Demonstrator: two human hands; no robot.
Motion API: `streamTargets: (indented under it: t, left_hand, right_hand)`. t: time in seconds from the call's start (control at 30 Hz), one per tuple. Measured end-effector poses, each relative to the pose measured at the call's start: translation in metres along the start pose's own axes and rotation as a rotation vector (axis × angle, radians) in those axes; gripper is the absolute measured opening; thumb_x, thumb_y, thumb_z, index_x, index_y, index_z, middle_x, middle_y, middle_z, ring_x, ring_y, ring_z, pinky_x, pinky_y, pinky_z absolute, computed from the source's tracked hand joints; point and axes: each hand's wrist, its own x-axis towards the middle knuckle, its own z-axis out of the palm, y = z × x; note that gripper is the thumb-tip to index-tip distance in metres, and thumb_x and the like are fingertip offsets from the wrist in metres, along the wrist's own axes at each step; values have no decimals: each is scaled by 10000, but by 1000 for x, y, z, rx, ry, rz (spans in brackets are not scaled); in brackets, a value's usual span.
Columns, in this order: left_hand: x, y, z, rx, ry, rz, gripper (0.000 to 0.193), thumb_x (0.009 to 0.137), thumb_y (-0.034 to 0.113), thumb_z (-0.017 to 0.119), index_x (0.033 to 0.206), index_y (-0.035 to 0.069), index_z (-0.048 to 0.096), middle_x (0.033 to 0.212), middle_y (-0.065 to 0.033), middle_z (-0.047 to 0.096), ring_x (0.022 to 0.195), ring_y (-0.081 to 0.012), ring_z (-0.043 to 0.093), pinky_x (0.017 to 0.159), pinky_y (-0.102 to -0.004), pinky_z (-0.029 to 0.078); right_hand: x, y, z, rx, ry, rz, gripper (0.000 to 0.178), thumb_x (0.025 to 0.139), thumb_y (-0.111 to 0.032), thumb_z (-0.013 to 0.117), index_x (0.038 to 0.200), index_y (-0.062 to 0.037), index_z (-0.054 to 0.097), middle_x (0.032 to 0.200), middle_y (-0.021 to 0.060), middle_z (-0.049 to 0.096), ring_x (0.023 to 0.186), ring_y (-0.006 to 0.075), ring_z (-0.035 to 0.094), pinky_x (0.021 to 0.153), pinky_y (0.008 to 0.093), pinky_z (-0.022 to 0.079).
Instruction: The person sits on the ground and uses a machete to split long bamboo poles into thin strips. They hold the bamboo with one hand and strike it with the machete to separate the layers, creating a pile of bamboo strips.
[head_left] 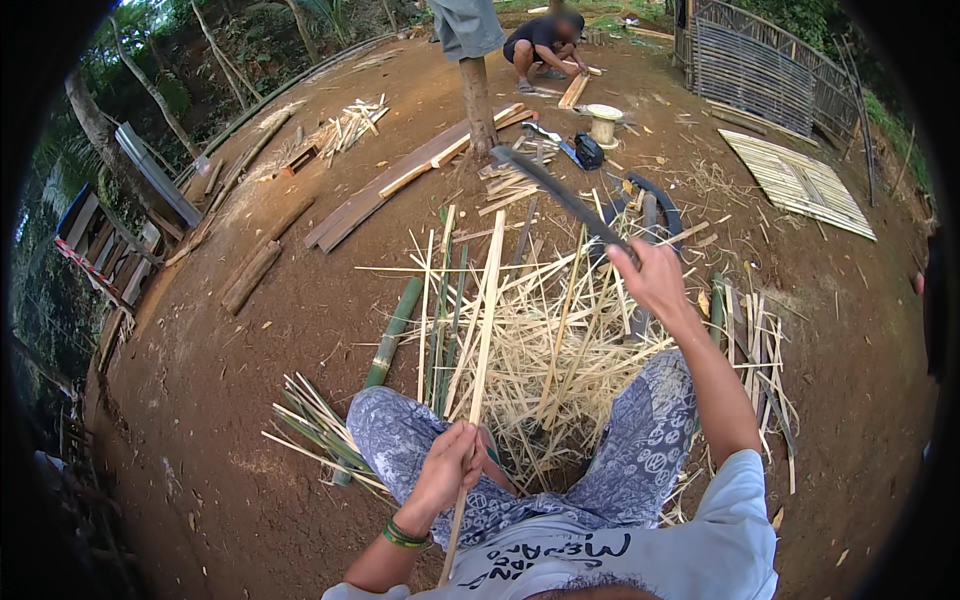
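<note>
My left hand (450, 468) is closed round a long pale bamboo strip (488, 310), near my left thigh. The strip points away from me, and its lower end runs down beside my left forearm. In my right hand (652, 280) is a machete (565, 195), gripped by the handle and raised above the right side of a heap. Its dark blade slants up to the far left, apart from the strip. Between and beyond my knees lies that heap of thin bamboo shavings (540, 350). A green bamboo length (395, 330) rests beyond my left knee.
Bundles of split strips lie left (318, 432) and right (765, 360) of my legs. Ahead are wooden planks (395, 195), a tree trunk (478, 110) and a pale spool (603, 125). Farther off, a person (540, 45) crouches over wood. A slatted bamboo panel (800, 178) lies far right.
</note>
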Motion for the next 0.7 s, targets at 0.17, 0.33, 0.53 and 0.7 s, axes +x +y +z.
streamTargets:
  t: [0.17,0.33,0.53,0.7]
  left_hand:
    - [31,11,6,-170,-102,-32,319,1091,287,324,891,78,459,642,24,364,511,-62,317,439,-215,257]
    - [34,10,15,-37,-137,5,352,1095,326,300,879,89,445,624,42,320,502,-58,266,431,-215,211]
    - [9,-14,9,59,-89,37,377,1090,362,315,860,91,440,606,45,310,485,-61,249,427,-232,217]
    - [-1,3,-1,-79,-259,-63,416,1087,420,297,910,76,450,608,46,304,465,-55,248,406,-218,213]
  right_hand:
    - [-72,-44,51,-128,-276,-360,666,904,-742,459,744,-115,618,442,-35,386,355,109,352,325,351,306]
    - [-96,-68,53,-140,-224,-569,674,891,-762,453,775,-121,627,455,-38,413,358,112,363,334,349,315]
    - [-15,-5,24,54,-158,-20,630,925,-678,493,802,-82,656,504,21,522,382,161,429,391,409,377]
    - [4,19,1,59,85,94,673,955,-617,489,738,-4,665,492,35,474,439,195,440,472,398,353]
